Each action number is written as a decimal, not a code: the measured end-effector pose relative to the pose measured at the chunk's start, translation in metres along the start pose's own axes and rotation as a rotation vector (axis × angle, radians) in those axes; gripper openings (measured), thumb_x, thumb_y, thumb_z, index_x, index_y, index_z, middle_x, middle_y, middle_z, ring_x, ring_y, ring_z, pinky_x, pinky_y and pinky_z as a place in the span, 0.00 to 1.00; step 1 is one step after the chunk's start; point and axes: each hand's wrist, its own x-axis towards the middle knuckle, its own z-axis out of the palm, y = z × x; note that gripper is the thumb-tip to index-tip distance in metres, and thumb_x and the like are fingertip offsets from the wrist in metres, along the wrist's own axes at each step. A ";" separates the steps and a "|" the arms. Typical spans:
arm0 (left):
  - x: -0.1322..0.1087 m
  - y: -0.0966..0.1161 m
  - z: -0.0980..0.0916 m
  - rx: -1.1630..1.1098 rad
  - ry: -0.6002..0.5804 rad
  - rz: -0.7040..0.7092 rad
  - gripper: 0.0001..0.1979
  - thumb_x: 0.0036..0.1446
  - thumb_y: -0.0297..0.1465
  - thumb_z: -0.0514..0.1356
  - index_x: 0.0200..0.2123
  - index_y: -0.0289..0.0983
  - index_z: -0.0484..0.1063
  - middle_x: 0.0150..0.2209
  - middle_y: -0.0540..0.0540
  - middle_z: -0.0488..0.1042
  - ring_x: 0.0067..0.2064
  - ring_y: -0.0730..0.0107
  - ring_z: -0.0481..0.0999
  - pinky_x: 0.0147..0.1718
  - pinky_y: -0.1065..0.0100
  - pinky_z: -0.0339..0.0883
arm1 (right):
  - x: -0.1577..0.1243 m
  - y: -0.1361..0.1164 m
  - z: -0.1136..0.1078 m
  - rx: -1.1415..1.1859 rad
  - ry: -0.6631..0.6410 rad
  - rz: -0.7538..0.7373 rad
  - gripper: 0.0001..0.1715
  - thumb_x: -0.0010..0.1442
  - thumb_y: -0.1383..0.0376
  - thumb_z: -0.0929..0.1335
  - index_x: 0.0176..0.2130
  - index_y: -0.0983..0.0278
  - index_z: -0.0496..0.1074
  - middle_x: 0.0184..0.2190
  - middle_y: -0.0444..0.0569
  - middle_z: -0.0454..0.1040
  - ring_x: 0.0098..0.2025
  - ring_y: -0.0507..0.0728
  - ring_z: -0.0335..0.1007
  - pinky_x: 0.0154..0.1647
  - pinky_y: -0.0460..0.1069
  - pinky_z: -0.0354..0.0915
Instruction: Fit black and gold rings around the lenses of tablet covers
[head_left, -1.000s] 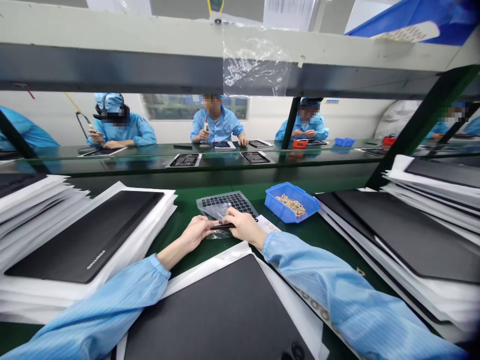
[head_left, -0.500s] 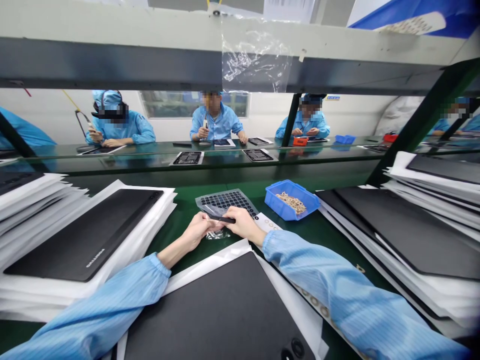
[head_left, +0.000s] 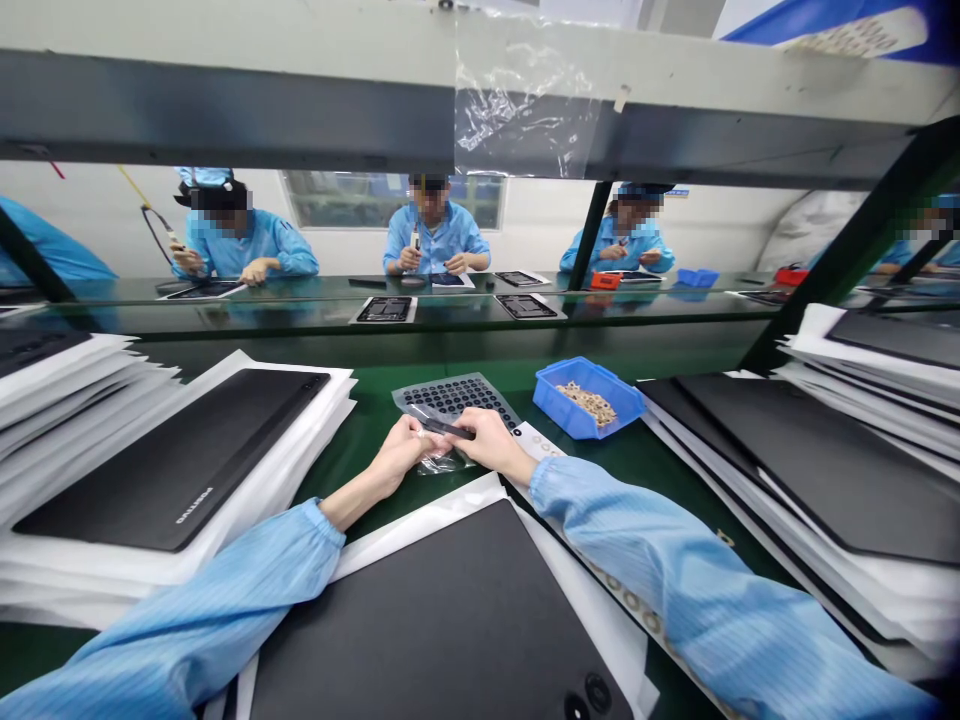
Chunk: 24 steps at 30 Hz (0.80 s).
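My right hand (head_left: 489, 438) is closed around slim black tweezers (head_left: 454, 430), whose tips point left toward the other hand. The fingers of my left hand (head_left: 403, 452) are pinched together at those tips; what they hold is too small to make out. Just beyond both hands lies a clear sheet of black rings (head_left: 457, 396) in rows. Some crinkled clear plastic (head_left: 442, 462) shows under the fingers. Nearer to me, a dark tablet back cover (head_left: 442, 620) rests on white sheets, with two round camera rings (head_left: 598, 692) at its lower right corner.
A blue bin (head_left: 589, 400) of small tan pieces stands to the right of the hands. Stacked covers with white sheets rise at left (head_left: 172, 460) and right (head_left: 825, 450). A shelf (head_left: 300, 110) spans overhead. Several co-workers in blue sit across the bench.
The tweezers have turned slightly in my right hand, and their two arms show more clearly. Both hands stay close together in the same spot. The view has shifted a little.
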 end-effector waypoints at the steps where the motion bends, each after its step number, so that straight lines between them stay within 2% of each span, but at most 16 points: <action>1: 0.000 0.000 0.001 0.005 0.002 -0.004 0.25 0.40 0.16 0.65 0.28 0.40 0.50 0.22 0.51 0.75 0.30 0.67 0.79 0.34 0.69 0.72 | 0.000 0.001 0.000 0.002 0.009 0.024 0.05 0.52 0.70 0.70 0.25 0.68 0.76 0.23 0.45 0.68 0.27 0.50 0.62 0.30 0.45 0.55; 5: -0.002 0.007 -0.001 0.052 -0.006 -0.058 0.24 0.41 0.17 0.65 0.28 0.40 0.50 0.24 0.47 0.76 0.31 0.64 0.80 0.33 0.68 0.73 | 0.002 0.005 -0.002 0.021 0.031 0.129 0.13 0.54 0.67 0.67 0.21 0.69 0.73 0.19 0.43 0.66 0.24 0.50 0.60 0.26 0.45 0.52; 10: -0.001 0.019 -0.015 0.159 -0.048 -0.182 0.24 0.36 0.18 0.68 0.29 0.39 0.56 0.19 0.48 0.74 0.20 0.62 0.77 0.22 0.67 0.72 | 0.004 0.011 -0.009 0.065 0.019 0.201 0.15 0.55 0.62 0.65 0.25 0.69 0.74 0.18 0.42 0.67 0.22 0.49 0.60 0.23 0.44 0.52; 13: 0.000 0.022 -0.018 0.187 -0.061 -0.196 0.24 0.35 0.18 0.69 0.29 0.38 0.57 0.19 0.48 0.74 0.20 0.60 0.76 0.21 0.67 0.71 | 0.005 0.009 -0.013 0.065 -0.012 0.167 0.14 0.54 0.61 0.66 0.24 0.68 0.74 0.18 0.41 0.66 0.22 0.49 0.60 0.24 0.43 0.52; 17: 0.000 0.018 -0.011 0.163 -0.032 -0.146 0.24 0.36 0.17 0.68 0.28 0.39 0.55 0.22 0.44 0.76 0.25 0.61 0.78 0.25 0.68 0.72 | 0.002 0.001 -0.015 0.025 -0.053 0.097 0.15 0.53 0.62 0.69 0.20 0.68 0.72 0.17 0.40 0.65 0.23 0.48 0.59 0.26 0.43 0.52; 21: 0.000 0.014 -0.006 0.115 -0.016 -0.111 0.24 0.37 0.18 0.68 0.27 0.39 0.54 0.23 0.43 0.76 0.28 0.61 0.79 0.28 0.69 0.71 | 0.001 -0.004 -0.011 -0.060 -0.023 0.060 0.11 0.54 0.64 0.70 0.24 0.68 0.74 0.21 0.43 0.68 0.26 0.50 0.63 0.29 0.44 0.56; 24: 0.000 0.012 -0.006 0.094 -0.028 -0.091 0.24 0.35 0.18 0.69 0.28 0.38 0.55 0.23 0.44 0.76 0.28 0.61 0.79 0.29 0.68 0.71 | 0.001 -0.004 -0.008 -0.121 -0.032 -0.002 0.03 0.54 0.69 0.70 0.30 0.67 0.75 0.27 0.46 0.70 0.31 0.52 0.66 0.33 0.45 0.59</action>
